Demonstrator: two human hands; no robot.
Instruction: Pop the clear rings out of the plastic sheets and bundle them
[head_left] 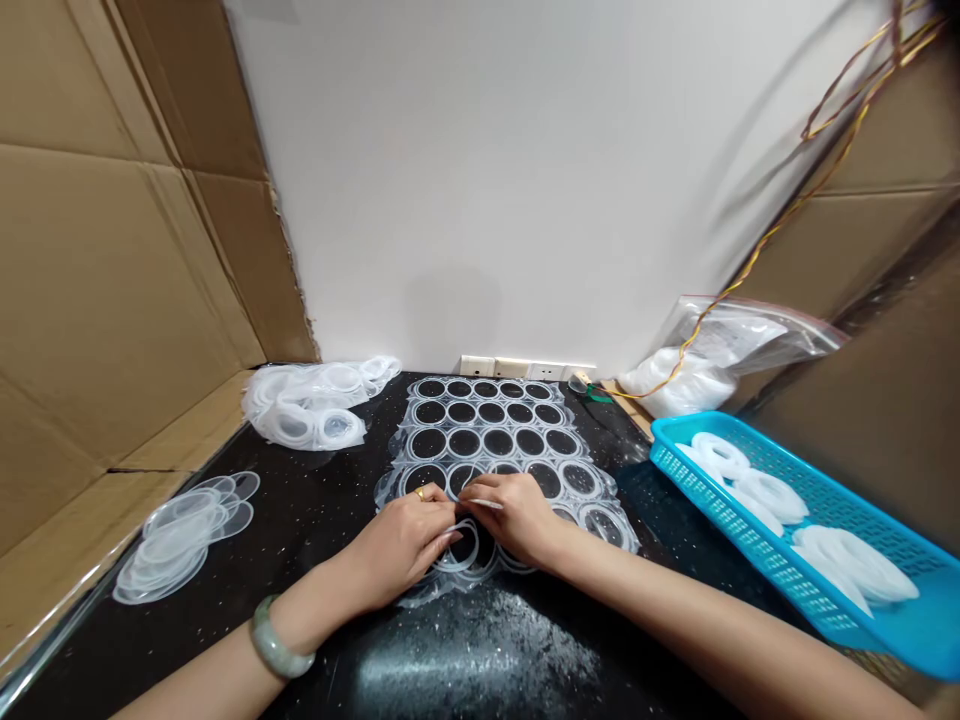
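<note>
Rows of clear plastic rings (499, 442) lie on a black speckled table, joined by thin, crinkled film. My left hand (409, 545) is closed over the near rows, fingertips pinched together, thumb beside a ring (459, 548) at the front. My right hand (521, 515) meets it from the right with curled fingers, a thin white sliver showing at the fingers. What exactly either hand pinches is hidden by the fingers. A greenish bangle (279, 640) circles my left wrist.
Translucent discs (176, 545) are piled at left, with a heap of ring film (307, 400) behind. A blue basket (757, 545) holding white rings (765, 495) stands at right, near a plastic bag (690, 365). Sockets (517, 368), a wire (772, 230) and cardboard walls (97, 270) border the table.
</note>
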